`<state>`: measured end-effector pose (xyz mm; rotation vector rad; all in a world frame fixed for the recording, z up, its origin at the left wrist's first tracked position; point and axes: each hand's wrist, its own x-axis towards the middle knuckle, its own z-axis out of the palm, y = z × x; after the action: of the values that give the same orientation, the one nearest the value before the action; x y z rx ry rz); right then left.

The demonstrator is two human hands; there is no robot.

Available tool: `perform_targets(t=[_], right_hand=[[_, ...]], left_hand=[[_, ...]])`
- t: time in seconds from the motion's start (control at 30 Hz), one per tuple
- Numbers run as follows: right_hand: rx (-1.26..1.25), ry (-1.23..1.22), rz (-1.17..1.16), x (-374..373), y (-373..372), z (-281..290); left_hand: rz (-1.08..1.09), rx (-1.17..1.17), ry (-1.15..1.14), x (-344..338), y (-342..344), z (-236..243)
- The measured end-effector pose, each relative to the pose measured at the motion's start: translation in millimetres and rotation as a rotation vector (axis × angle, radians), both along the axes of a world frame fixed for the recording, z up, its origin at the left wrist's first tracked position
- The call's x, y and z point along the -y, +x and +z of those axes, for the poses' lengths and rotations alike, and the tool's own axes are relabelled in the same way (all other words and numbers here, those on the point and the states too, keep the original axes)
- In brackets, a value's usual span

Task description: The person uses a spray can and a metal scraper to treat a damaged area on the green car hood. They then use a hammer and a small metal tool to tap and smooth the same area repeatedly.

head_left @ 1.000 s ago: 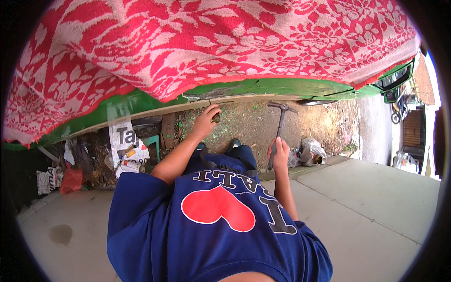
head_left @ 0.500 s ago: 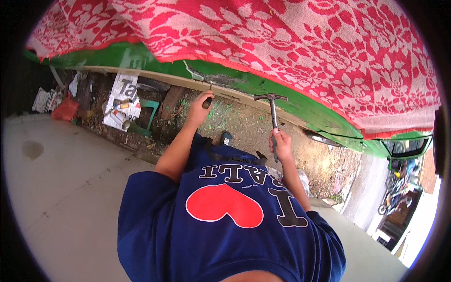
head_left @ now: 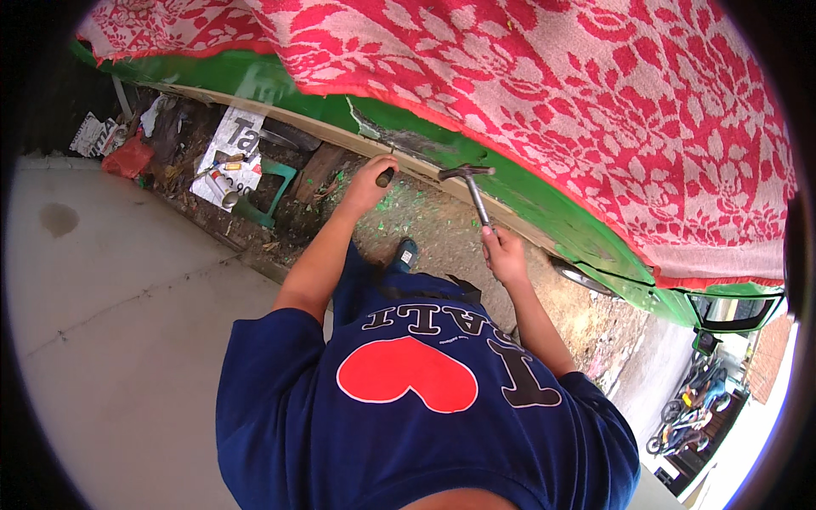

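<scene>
My left hand (head_left: 367,189) is wrapped around the dark handle of a screwdriver-like tool (head_left: 385,177). Its thin shaft points up at the lower edge of a green car body (head_left: 501,174); whether the tip touches is too small to tell. Bare grey and chipped paint (head_left: 408,143) mark the body just above. In my right hand (head_left: 508,257) is a hammer (head_left: 476,195), gripped by its handle, with the metal head raised near the body's edge, right of the tool and apart from it.
A red and pale floral cloth (head_left: 527,85) covers the car's upper side. Under the body lie a green frame (head_left: 278,191), a printed sheet (head_left: 228,144), spray cans (head_left: 223,189) and a red bag (head_left: 127,159). Green chips litter the ground. Motorbikes (head_left: 693,408) stand at far right.
The hammer has swung left and its head tilted, bringing it closer to the tool in my left hand. My left hand keeps its grip. The whole view has turned slightly.
</scene>
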<state>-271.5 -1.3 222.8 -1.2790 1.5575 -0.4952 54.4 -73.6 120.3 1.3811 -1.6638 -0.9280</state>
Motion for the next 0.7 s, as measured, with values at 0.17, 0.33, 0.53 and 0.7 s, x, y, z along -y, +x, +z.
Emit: perform_targets(t=[0.17, 0.33, 0.53, 0.7], right_hand=[[-0.277, -0.332, 0.245, 8.0, 57.6, 25.4], [-0.224, -0.596, 0.358, 14.4, 70.4, 2.0], [-0.424, -0.558, 0.422, 27.7, 67.0, -12.6], [-0.213, -0.535, 0.335, 6.0, 55.7, 11.6]], left_hand=[[0.042, -0.026, 0.008, 3.4, -4.1, 0.5], [0.069, -0.167, -0.103, 10.8, -10.2, -7.7], [0.137, -0.174, -0.014, 17.5, -12.2, -37.8], [0.16, -0.201, -0.077, 1.3, -11.6, -35.3]])
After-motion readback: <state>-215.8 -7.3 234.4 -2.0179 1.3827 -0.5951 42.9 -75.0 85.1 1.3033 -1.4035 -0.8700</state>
